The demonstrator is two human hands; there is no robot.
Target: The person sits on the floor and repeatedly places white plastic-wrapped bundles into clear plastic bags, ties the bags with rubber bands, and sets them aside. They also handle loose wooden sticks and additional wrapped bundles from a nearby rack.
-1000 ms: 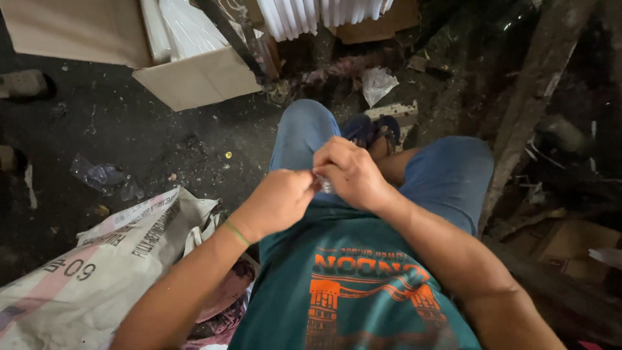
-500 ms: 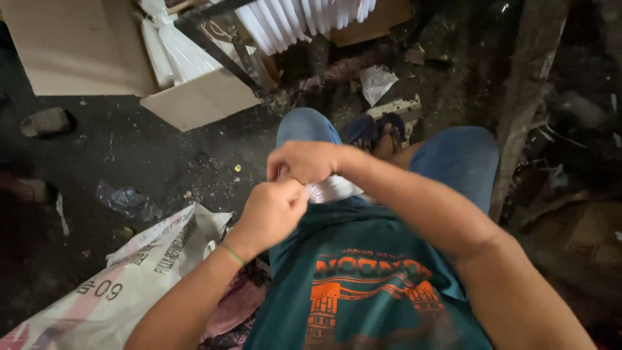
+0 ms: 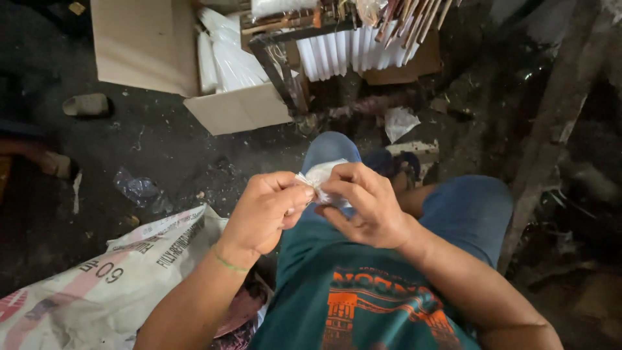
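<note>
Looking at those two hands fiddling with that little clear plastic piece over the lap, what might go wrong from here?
The small clear plastic piece is pinched only by fingertips of the left hand and right hand, so it could tear or slip. If dropped, it might vanish among the litter on the dark floor, near the white sack.

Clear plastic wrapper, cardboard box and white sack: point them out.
clear plastic wrapper (image 3: 322,175), head view, crumpled top above the fingers
cardboard box (image 3: 238,109), head view, front flap
white sack (image 3: 103,285), head view, printed side

Open dark floor lies ahead-left, hemmed by the cardboard box, the woven sack and the wooden post at right
</note>
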